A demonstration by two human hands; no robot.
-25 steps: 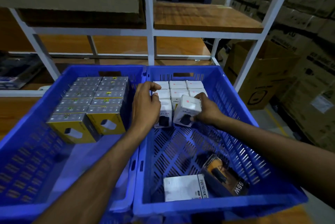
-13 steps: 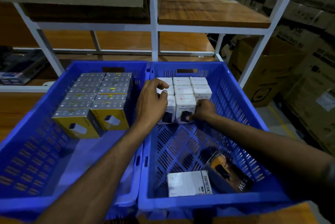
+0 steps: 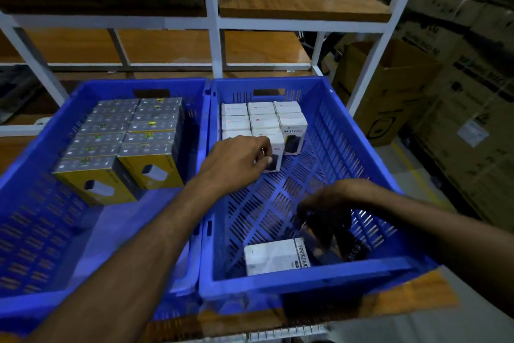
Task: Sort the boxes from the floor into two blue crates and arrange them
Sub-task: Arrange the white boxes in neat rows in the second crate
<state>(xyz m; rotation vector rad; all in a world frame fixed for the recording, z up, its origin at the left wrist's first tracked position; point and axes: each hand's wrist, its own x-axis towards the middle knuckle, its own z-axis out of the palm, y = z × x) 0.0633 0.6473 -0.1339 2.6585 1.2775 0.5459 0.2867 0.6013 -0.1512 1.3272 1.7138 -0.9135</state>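
Pulled right hand [image 3: 331, 212] back from white row to right crate's [image 3: 306, 277] near corner, curled over dark 65W pack [image 3: 349, 251]; too blurred to tell if gripped. Pinching front Halley box [image 3: 274, 148] w/ left hand [image 3: 236, 163], prob. steadying row.

Slotted blue plastic crates [image 3: 358, 148]; glossy cardboard boxes [image 3: 262, 120]; varnished wooden shelves [image 3: 300, 0] on white-painted metal frame [image 3: 212, 23]; matt brown cartons [image 3: 389, 87].
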